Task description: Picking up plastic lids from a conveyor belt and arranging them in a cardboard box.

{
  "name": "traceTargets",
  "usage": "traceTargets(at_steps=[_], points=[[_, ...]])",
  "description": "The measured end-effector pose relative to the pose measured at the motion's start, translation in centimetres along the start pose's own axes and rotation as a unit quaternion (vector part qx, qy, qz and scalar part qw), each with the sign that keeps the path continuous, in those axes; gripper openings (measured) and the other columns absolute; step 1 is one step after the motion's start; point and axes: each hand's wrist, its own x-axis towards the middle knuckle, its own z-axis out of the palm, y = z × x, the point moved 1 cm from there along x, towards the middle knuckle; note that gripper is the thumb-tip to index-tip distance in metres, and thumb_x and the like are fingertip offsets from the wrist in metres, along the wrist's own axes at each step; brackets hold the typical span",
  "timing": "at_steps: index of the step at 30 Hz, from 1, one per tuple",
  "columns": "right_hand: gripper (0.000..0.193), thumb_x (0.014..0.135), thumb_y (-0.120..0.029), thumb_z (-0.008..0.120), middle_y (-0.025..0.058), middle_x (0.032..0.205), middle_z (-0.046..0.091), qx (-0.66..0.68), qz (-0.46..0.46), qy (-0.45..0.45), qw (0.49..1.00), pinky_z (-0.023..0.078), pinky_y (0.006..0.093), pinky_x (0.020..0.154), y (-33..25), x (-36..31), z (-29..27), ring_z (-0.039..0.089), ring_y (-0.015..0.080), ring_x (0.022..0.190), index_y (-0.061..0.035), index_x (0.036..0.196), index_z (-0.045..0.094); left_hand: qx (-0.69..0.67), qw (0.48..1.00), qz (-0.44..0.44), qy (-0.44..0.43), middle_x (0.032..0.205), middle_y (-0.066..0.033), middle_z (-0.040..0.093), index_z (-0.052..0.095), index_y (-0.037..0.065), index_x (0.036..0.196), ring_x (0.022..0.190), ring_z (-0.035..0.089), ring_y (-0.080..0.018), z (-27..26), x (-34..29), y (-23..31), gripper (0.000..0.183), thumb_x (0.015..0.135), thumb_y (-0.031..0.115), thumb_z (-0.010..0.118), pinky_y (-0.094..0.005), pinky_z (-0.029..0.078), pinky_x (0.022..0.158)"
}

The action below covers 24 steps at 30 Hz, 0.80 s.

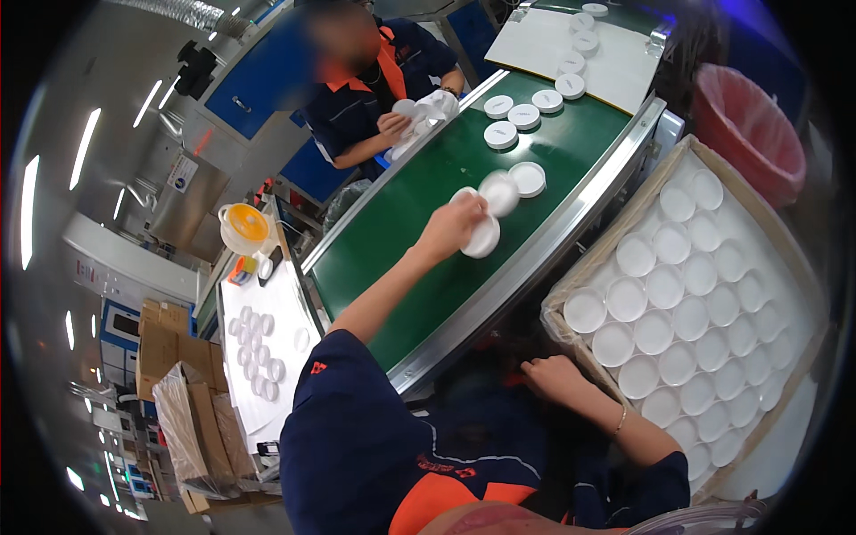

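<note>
Over the green conveyor belt [374,285], my left hand [453,229] is closed on a white round lid [481,238], and another pale lid edge shows behind its fingers. Two more white lids, one of them a blurred lid [498,193] and the other a lid [527,179], lie just beyond that hand. My right hand [553,379] is low between the belt and the box, fingers loosely apart, with nothing visible in it. Beside it stands a lined cardboard box [571,283] holding rows of white round lids [654,332].
Several lids [524,116] lie farther up the belt and on a white board [535,40]. Across the belt, a person [374,98] handles white pieces. A red bin [749,134] stands behind the box. At left, a white table [290,383] carries more lids and a yellow-topped container [245,225].
</note>
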Motion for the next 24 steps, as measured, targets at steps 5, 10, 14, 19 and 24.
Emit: traceTargets(at_steps=[5, 10, 14, 19, 24], points=[[0.016, 0.087, -0.021, 0.060, 0.0128, 0.076, 0.068, 0.002, 0.003, 0.012, 1.000, 0.056, 0.0416, 0.060, -0.4, 0.1, -0.2, 0.069, 0.0299, 0.068, -0.0051, 0.090, 0.064, -0.749, 0.638, -0.174, 0.039, 0.131, -0.0065, 0.058, 0.051, 0.011, 0.135, 0.117, 0.058, -0.0195, 0.0, -1.1, 6.9, 0.044, 0.095, 0.026, 0.062, -0.0365, 0.049, 0.096], [0.019, 0.088, -0.024, 0.061, 0.0132, 0.076, 0.068, 0.024, 0.023, -0.015, 0.999, 0.055, 0.0418, 0.061, -0.2, 0.7, -0.4, 0.069, 0.0308, 0.069, -0.0047, 0.089, 0.064, -0.909, 0.378, -0.138, -0.106, 0.137, -0.0092, 0.055, 0.053, 0.009, 0.131, 0.123, 0.056, -0.0226, -0.9, 0.6, 17.4, 0.041, 0.096, 0.028, 0.061, -0.0449, 0.045, 0.105], [0.021, 0.086, -0.025, 0.065, 0.0142, 0.073, 0.068, 0.030, 0.014, 0.020, 0.999, 0.054, 0.0417, 0.060, 0.1, 0.6, -0.1, 0.069, 0.0311, 0.066, -0.0035, 0.086, 0.064, -0.948, 0.260, -0.115, -0.140, 0.130, -0.0096, 0.058, 0.051, 0.003, 0.127, 0.120, 0.058, -0.0208, -0.3, 2.0, 21.4, 0.036, 0.098, 0.023, 0.058, -0.0399, 0.046, 0.104], [0.018, 0.082, -0.021, 0.067, 0.0142, 0.070, 0.067, 0.024, 0.005, 0.033, 0.999, 0.054, 0.0413, 0.059, -0.2, 0.2, 0.3, 0.068, 0.0310, 0.064, -0.0034, 0.084, 0.063, -0.936, 0.299, -0.141, -0.123, 0.129, -0.0065, 0.061, 0.057, 0.009, 0.125, 0.122, 0.057, -0.0211, 1.3, 2.5, 22.6, 0.033, 0.099, 0.029, 0.057, -0.0454, 0.045, 0.106], [0.015, 0.080, -0.018, 0.066, 0.0139, 0.069, 0.066, 0.034, 0.002, 0.041, 0.999, 0.054, 0.0409, 0.058, -0.2, 0.1, 0.6, 0.068, 0.0307, 0.064, -0.0034, 0.081, 0.063, -0.922, 0.329, -0.165, -0.115, 0.129, -0.0064, 0.060, 0.057, 0.008, 0.124, 0.122, 0.057, -0.0214, 1.5, 2.6, 23.4, 0.033, 0.099, 0.029, 0.057, -0.0451, 0.046, 0.104]])
